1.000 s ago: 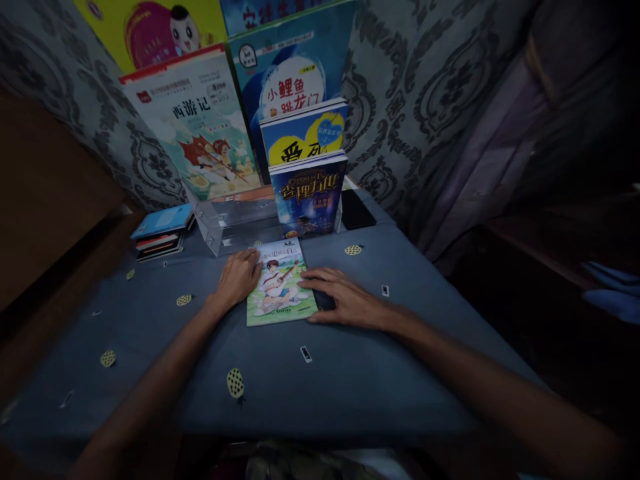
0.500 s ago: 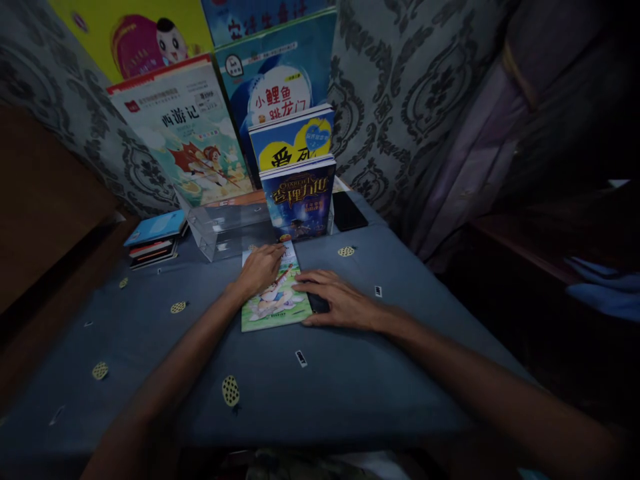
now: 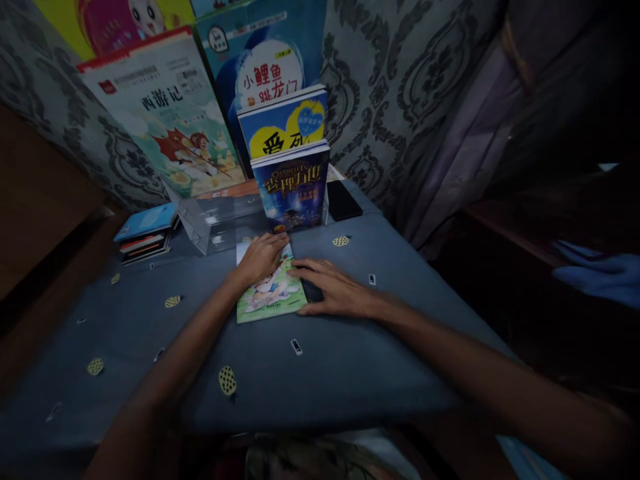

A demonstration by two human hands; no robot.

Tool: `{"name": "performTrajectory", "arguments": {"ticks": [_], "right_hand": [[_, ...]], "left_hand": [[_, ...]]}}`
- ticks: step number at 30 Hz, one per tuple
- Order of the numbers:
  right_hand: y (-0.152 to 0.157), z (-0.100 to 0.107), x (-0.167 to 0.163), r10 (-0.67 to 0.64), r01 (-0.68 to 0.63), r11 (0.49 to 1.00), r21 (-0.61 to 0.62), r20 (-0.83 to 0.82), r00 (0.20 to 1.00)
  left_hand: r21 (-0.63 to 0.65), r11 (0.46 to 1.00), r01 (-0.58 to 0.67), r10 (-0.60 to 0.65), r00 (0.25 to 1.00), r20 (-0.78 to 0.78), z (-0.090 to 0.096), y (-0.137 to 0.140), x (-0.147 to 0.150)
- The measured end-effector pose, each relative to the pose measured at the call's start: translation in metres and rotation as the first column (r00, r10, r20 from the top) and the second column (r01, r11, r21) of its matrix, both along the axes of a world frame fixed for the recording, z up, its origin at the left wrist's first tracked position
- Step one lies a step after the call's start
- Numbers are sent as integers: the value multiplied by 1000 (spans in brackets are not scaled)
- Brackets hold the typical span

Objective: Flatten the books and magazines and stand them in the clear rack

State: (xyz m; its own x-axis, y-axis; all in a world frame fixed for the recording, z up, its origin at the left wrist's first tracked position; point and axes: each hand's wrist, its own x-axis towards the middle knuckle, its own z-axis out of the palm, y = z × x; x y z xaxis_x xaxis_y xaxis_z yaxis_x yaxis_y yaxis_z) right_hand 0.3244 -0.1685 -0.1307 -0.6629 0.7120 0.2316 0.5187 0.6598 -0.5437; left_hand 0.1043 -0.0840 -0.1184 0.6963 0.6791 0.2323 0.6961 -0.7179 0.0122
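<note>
A small book with a green and white illustrated cover lies flat on the blue tablecloth. My left hand rests palm down across its upper part, fingers stretched toward the display of books and hiding some of the cover. At the book's right edge is my right hand, with its fingertips on the cover and its thumb apart near the lower right corner. Between that thumb and the fingers shows something dark, which I cannot make out.
Behind the hands, a clear acrylic stand holds several upright books, a dark blue one in front. A short stack of books sits at the left. A black phone-like slab lies right of the stand, near the patterned wall.
The whole view has shifted slightly, so the table and books sit a little higher and further left. Both hands keep nearly the same place on the book.
</note>
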Motion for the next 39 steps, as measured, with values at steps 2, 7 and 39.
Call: {"name": "performTrajectory", "arguments": {"ticks": [2,7,39], "right_hand": [[-1,1,-1,-15,15,1000,-8,-8,1000],[-2,0,-2,-34,33,998,-48,-35,999],[5,-11,2,-2,1,1000,25,31,1000]], "left_hand": [[-20,999,25,-24,1000,15,0,-6,-1],[-59,992,108,-105,993,54,2,-25,-3],[-210,973,92,-47,977,209,6,-45,-70]]}}
